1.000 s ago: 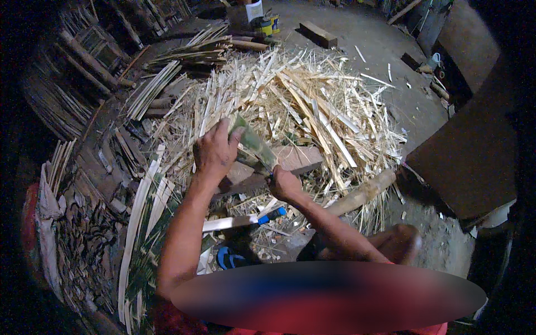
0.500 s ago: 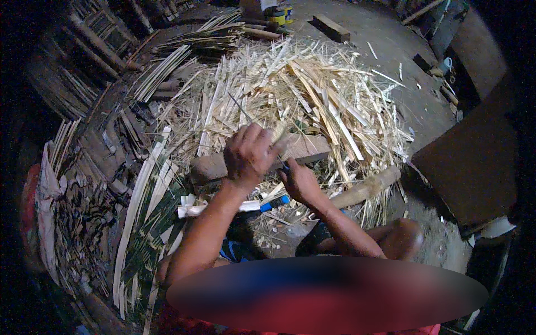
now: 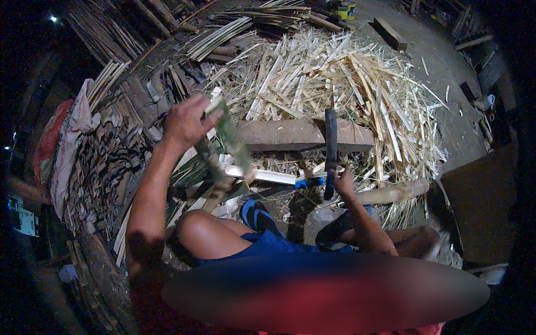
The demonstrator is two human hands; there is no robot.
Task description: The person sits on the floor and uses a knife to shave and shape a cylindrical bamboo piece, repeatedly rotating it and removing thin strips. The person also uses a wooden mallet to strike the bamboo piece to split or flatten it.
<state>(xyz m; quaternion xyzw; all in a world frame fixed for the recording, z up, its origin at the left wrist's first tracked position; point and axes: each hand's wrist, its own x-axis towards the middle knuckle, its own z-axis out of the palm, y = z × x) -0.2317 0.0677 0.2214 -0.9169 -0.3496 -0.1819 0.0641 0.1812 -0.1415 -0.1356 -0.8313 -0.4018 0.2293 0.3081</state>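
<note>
A green-skinned bamboo strip (image 3: 228, 131), smeared by motion, hangs at the fingers of my left hand (image 3: 187, 124). The thumb overlaps the strip, and the hand is out to the left of the long wooden block (image 3: 273, 135). In my right hand (image 3: 343, 181) is a knife; its broad dark blade (image 3: 330, 134) points away from me and crosses the block's right part. Between my hands, near my feet, lies a pale split bamboo piece (image 3: 268, 176). A blue-handled tool (image 3: 307, 182) touches its right end, and most of that tool is hidden.
A heap of pale shavings and strips (image 3: 312, 72) spreads beyond the block. Dark scraps (image 3: 106, 167) and a white sack (image 3: 81, 111) lie at the left. A bamboo pole (image 3: 393, 191) rests by my right forearm, near a brown panel (image 3: 483, 206). A timber piece (image 3: 389, 34) lies far right.
My left hand has swung left, away from the block, with the green strip. My right hand has parted from it; the knife blade now points straight away. The view has shifted left.
</note>
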